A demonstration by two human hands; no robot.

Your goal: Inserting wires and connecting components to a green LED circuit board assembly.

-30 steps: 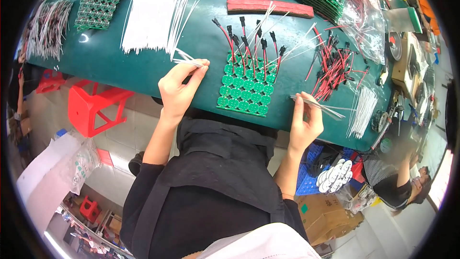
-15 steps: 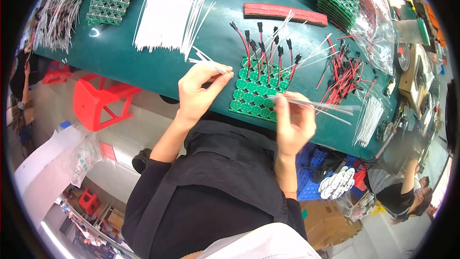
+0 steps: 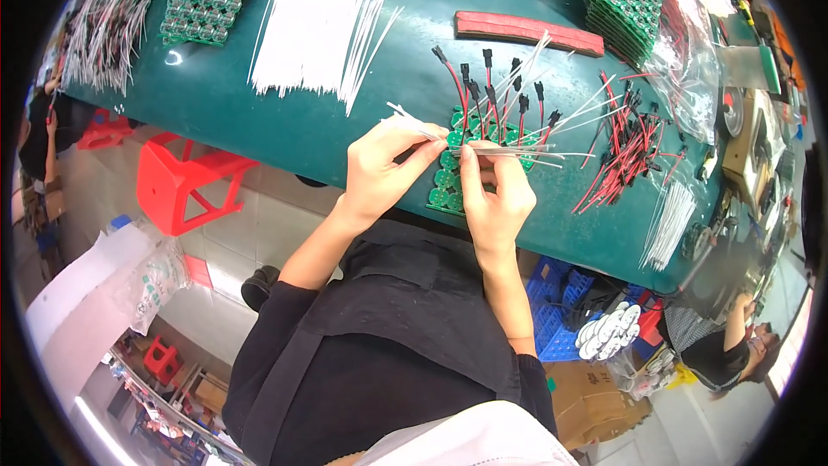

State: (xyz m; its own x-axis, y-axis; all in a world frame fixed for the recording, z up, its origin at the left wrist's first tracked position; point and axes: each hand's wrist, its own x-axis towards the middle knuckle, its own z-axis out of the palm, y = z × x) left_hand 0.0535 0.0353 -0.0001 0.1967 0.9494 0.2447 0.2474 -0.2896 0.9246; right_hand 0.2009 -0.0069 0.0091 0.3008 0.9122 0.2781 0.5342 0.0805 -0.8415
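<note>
A panel of small round green circuit boards point(image 3: 445, 196) lies at the table's near edge, partly hidden by my hands. Red-and-black wire leads with black connectors point(image 3: 490, 93) rise from its far rows. At the panel's left edge my left hand point(image 3: 384, 168) pinches a few thin white wires point(image 3: 407, 117). Over the panel, my right hand point(image 3: 498, 198) is closed on a small bundle of white wires point(image 3: 530, 154) that points off to the right. The fingertips of both hands are close together. Whether the wire ends touch the panel, I cannot tell.
A wide pile of white wires point(image 3: 310, 34) lies at the far left, a smaller bunch point(image 3: 668, 229) at the right. Loose red-and-black leads point(image 3: 625, 160) sit right of the panel. Behind are a red strip point(image 3: 528, 32) and stacked panels point(image 3: 623, 4). A person point(image 3: 716, 341) is at far right.
My right hand has moved left and slightly up with its wires, toward my left hand. My left hand has shifted a little right relative to the view, which has itself moved slightly.
</note>
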